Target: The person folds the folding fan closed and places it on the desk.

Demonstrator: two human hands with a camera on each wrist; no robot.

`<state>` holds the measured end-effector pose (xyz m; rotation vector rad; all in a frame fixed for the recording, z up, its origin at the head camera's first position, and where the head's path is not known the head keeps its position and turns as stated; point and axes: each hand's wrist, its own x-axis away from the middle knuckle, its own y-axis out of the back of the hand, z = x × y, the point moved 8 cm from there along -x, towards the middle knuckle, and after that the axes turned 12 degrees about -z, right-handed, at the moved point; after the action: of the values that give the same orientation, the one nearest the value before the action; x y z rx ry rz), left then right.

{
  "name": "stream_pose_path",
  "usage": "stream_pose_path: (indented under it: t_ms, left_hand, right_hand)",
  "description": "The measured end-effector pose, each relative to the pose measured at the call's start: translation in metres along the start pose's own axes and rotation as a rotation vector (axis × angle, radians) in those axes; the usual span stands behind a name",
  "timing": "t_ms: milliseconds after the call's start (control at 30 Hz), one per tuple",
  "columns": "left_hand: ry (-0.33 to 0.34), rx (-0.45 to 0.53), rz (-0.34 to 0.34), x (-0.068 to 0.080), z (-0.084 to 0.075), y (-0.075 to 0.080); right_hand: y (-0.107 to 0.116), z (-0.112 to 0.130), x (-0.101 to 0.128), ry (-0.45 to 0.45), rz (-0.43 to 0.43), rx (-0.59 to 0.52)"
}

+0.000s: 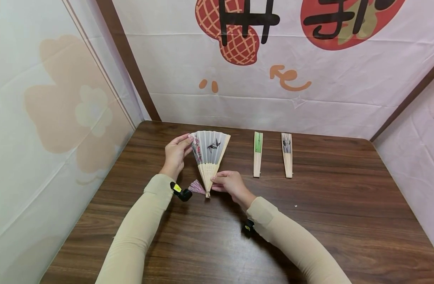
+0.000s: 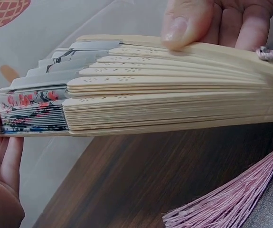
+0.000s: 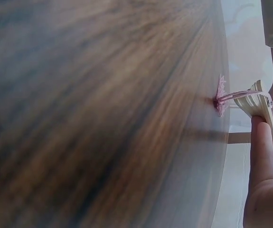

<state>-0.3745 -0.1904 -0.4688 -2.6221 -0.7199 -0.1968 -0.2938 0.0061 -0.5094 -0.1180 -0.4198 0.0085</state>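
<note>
A folding fan with pale ribs and a grey leaf printed with a dark bird and pink blossoms is partly spread between both hands. The left hand pinches the leaf's upper left edge, thumb in front. Lower on the right, the right hand grips the outer rib near the pivot. In the left wrist view, the ribs stay stacked at the left hand's side and fan apart toward the right thumb. A pink tassel hangs from the pivot end.
Two folded fans lie on the brown wooden table to the right: one with a green leaf, one with a grey leaf. A tiny white speck sits nearer. Printed cloth walls border the table's back and sides.
</note>
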Motion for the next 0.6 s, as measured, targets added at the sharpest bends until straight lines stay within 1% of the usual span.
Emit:
stream_pose_path:
  t_ms: [200, 333, 600]
  left_hand:
    - [-0.018, -0.011, 0.033, 0.0009, 0.0005, -0.0026]
    - [-0.015, -0.020, 0.055, 0.0012, 0.0015, -0.0037]
    - [-0.014, -0.084, 0.080, 0.0064, 0.0028, -0.0040]
  right_hand:
    - [-0.0022, -0.0023, -0.0010, 0.008, 0.014, 0.014]
    - [-0.0022, -0.0032, -0.0007, 0.010, 0.018, 0.026]
    - [-0.0028, -0.0040, 0.0014, 0.002, 0.025, 0.028]
